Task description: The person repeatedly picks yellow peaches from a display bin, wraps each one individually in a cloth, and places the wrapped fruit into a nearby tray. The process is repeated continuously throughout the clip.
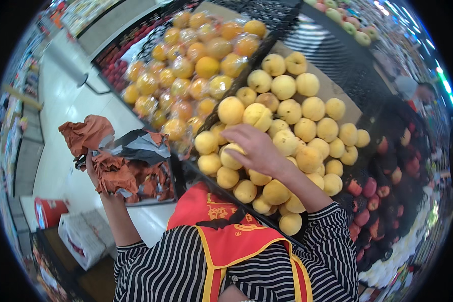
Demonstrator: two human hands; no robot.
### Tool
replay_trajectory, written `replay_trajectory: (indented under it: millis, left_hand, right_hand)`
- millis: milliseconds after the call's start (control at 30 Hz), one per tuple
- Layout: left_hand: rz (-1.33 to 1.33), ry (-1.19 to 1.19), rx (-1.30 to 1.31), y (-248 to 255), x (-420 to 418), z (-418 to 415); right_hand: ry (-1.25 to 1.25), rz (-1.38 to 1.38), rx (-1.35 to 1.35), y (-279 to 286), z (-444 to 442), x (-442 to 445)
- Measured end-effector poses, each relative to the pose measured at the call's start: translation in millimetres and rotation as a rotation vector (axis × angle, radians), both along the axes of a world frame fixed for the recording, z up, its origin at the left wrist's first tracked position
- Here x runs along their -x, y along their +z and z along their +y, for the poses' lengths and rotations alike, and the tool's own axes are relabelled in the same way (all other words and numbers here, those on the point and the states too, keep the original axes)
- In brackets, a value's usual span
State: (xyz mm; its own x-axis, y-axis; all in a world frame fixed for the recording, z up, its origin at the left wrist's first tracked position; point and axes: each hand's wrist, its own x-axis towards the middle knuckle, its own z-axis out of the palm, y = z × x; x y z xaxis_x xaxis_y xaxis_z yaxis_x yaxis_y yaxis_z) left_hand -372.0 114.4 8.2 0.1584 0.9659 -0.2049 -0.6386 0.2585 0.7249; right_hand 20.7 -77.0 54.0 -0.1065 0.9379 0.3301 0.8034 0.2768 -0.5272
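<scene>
My right hand [255, 149] reaches over a heap of yellow peaches [285, 87], its thumb and fingers spread. It touches the fruit near a peach [231, 160] by the display's front left corner. I see no fruit clearly gripped in it. Out to the left, my left hand [91, 170] holds crumpled reddish-brown paper wrappers [87, 134], some showing a black or grey side. They partly hide its fingers. Beside and beneath this bunch, more wrappers [151, 179] fill a crate [174, 177].
Film-wrapped oranges [181, 88] adjoin the peaches behind a black mesh divider [245, 71]. Red apples [373, 202] in dark netting lie at right. A red bucket [51, 211] and a white bag [85, 236] stand lower left. Another person [419, 92] is at far right.
</scene>
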Motion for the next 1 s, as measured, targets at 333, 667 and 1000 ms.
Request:
replay_trajectory:
  millis: [333,667,1000]
  left_hand:
    - [-0.065,0.234,-0.068,-55.3,134.1,-31.7]
    - [-0.097,0.335,0.075,-166.4,258.8,-3.7]
    - [-0.091,0.093,0.393,-291.9,328.3,16.2]
  right_hand:
    - [0.157,-0.125,0.098,-18.5,5.9,81.2]
    - [0.178,-0.074,0.251,-104.8,76.0,194.4]
    - [0.234,-0.129,0.461,-323.7,168.7,291.8]
